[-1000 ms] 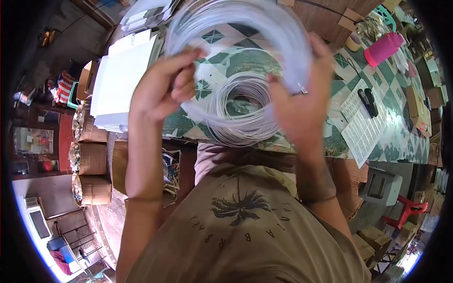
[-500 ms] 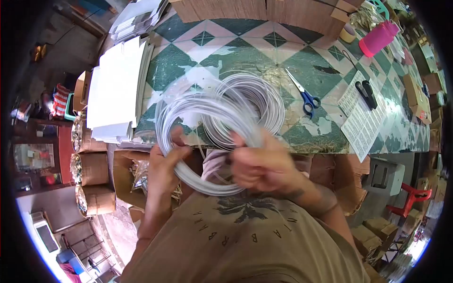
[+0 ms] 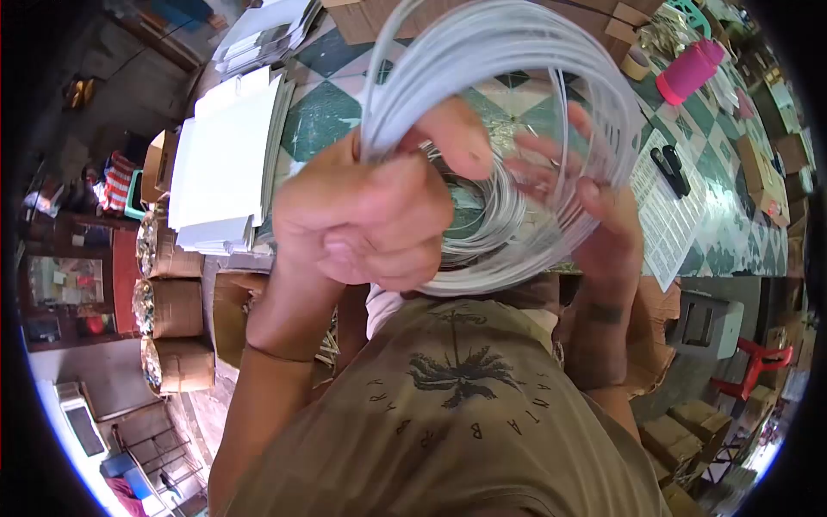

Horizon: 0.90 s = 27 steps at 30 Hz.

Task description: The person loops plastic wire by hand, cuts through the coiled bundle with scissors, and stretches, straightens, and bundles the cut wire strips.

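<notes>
I have a narrow hand passage above the green-and-pale checkered counter (image 3: 323, 114), between the stacked white rectangular sheets (image 3: 226, 155) and raised round white strand coil (image 3: 469, 56).

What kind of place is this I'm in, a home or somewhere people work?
Most likely a small workshop or packing area: a worn tiled table holds stacked white sheets, a coil of pale strands is being handled, and filled cardboard boxes stand alongside.
</notes>
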Each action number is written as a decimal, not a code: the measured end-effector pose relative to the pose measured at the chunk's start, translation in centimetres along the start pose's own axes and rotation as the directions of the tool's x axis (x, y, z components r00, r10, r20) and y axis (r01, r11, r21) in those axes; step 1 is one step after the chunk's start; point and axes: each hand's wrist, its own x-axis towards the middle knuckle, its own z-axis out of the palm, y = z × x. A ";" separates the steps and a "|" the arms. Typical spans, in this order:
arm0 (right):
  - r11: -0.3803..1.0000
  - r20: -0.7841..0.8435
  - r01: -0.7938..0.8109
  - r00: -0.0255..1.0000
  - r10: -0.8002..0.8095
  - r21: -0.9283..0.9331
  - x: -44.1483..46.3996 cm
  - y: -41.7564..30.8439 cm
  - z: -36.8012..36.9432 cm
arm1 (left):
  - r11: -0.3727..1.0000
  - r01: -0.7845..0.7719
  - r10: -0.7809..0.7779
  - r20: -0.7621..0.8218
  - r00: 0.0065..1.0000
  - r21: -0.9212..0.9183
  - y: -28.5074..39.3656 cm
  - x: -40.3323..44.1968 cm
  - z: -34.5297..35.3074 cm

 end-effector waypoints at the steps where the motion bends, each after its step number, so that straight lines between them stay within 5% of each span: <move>1: 0.959 0.076 -0.168 0.985 0.154 0.229 -1.1 -0.5 -0.5 | 0.998 0.017 -0.016 -0.016 1.000 0.053 -0.3 0.1 -0.2; 2: 0.839 0.186 -0.335 0.942 0.281 0.429 -2.1 -0.9 -0.7 | 0.952 0.022 0.029 -0.161 0.987 0.306 -0.6 -0.4 0.0; 3: 0.806 0.106 -0.392 0.916 0.387 0.445 -3.1 -1.3 -0.2 | 0.844 0.102 0.074 -0.303 0.950 0.526 -0.9 -0.9 0.1; 4: 0.766 0.029 -0.443 0.873 0.487 0.466 -4.1 -1.6 1.0 | 0.528 0.274 0.285 -0.471 0.835 0.804 -1.4 -2.7 0.9; 5: 0.771 0.028 -0.481 0.855 0.517 0.417 -5.2 -1.5 2.5 | 0.529 0.271 0.281 -0.468 0.838 0.804 -2.4 -4.8 0.6; 7: 0.494 0.357 -0.669 0.728 0.585 0.555 -5.9 -0.3 3.4 | 0.240 0.564 0.675 -0.554 0.488 0.790 -4.8 -8.8 -0.8; 8: 0.393 0.492 -0.728 0.676 0.549 0.562 -5.8 0.4 4.3 | 0.244 0.566 0.676 -0.557 0.482 0.787 -5.3 -9.2 -0.3; 10: 0.304 0.616 -0.824 0.561 0.553 0.478 -6.0 2.1 5.8 | 0.721 0.389 0.558 -0.814 0.164 0.573 -6.4 -10.0 0.6; 12: 0.288 0.672 -0.861 0.508 0.539 0.419 -5.2 2.5 7.1 | 0.970 0.022 0.244 -0.968 -0.064 0.243 -7.1 -10.5 1.2; 14: 0.581 0.569 -0.775 0.603 0.560 0.249 -3.5 1.2 8.0 | 0.964 -0.016 0.267 -0.963 0.045 0.267 -5.8 -12.0 0.6; 15: 0.585 0.565 -0.773 0.605 0.561 0.247 -2.7 1.2 7.5 | 0.964 -0.018 0.265 -0.963 0.051 0.264 -5.0 -11.9 0.6; 16: 0.937 0.446 -0.349 0.835 0.323 -0.026 -1.9 1.1 6.7 | 0.925 -0.042 0.379 -0.906 0.186 0.379 -3.5 -10.7 1.0; 17: 0.969 0.408 0.061 0.912 0.043 -0.238 -1.1 0.7 6.0 | 0.903 -0.059 0.426 -0.866 0.261 0.426 -2.4 -9.2 1.0; 18: 0.774 0.335 0.388 0.911 -0.241 -0.500 -0.2 0.3 5.2 | 0.879 -0.083 0.468 -0.819 0.334 0.469 -1.3 -7.6 1.0; 19: 0.735 0.278 0.418 0.908 -0.315 -0.534 0.3 -0.1 4.0 | 0.930 -0.142 0.354 -0.714 0.604 0.340 -0.5 -5.3 0.7; 21: 0.651 0.156 0.446 0.877 -0.455 -0.614 1.4 -1.0 1.6 | 0.991 -0.126 0.135 -0.262 0.955 0.053 0.6 -1.1 0.1; 22: 0.828 0.038 0.312 0.942 -0.334 -0.466 1.2 -1.5 1.3 | 0.996 -0.050 0.052 0.034 0.998 -0.075 0.8 -0.2 -0.1; 25: 0.999 -0.167 -0.029 0.986 0.026 -0.013 -0.7 -2.7 0.9 | 0.999 -0.026 0.025 0.005 1.000 0.047 0.4 -0.2 -0.9; 27: 0.744 0.219 -0.449 0.893 0.394 0.495 -2.6 -1.8 -0.7 | 0.984 -0.013 0.021 -0.045 0.999 0.178 -0.1 -0.7 -1.1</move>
